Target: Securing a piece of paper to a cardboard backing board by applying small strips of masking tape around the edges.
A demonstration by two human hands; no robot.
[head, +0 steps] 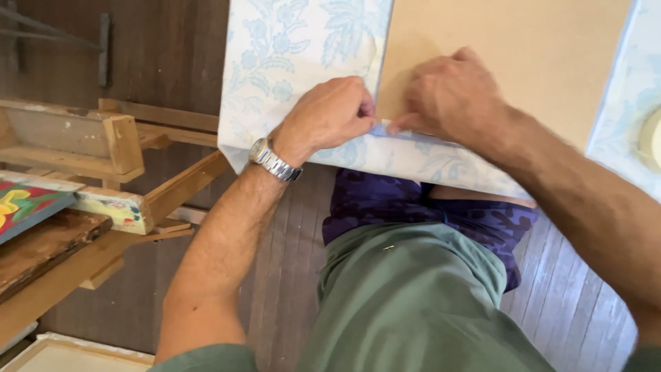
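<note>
Both hands, left hand (330,114) and right hand (451,96), pinch the pale blue floral fabric (289,48) folded over the tan flat board (496,48) edge (mid-wrap, looks like), and pulling it taut probably comes next.

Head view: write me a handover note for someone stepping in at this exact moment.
Left hand: closed, pinching the folded edge of the pale blue floral fabric.
Right hand: fingertips pressing the same fold against the tan flat board.
Fabric wraps the board's near edge and left side; a fabric strip also shows at the right.
Done: near edge folded over.
Left: the fold looks unsecured; no fastener is visible.
</note>
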